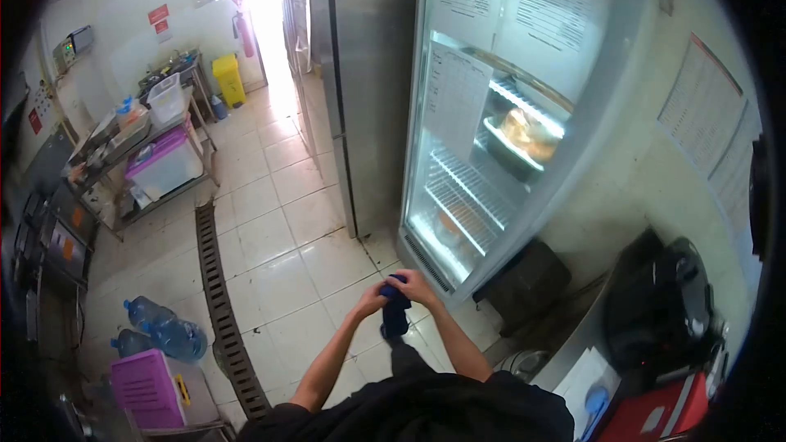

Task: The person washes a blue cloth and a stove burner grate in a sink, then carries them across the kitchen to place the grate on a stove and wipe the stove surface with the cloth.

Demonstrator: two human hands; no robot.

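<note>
Both of my hands grip a dark blue piece of cloth [395, 315] in front of my body, above the tiled floor. My left hand [372, 300] is closed on its upper left side. On the upper right, the fingers of my right hand [414, 286] are closed around the same cloth. Its lower part hangs down between my hands, over my leg and foot. What exact item the cloth is cannot be made out.
A lit glass-door fridge [483, 155] stands ahead on the right, beside a steel cabinet [372, 82]. A black appliance [663, 311] sits on the right counter. Floor left: a drain grate [217, 295], water bottles [168, 331], a purple-lidded box [143, 389].
</note>
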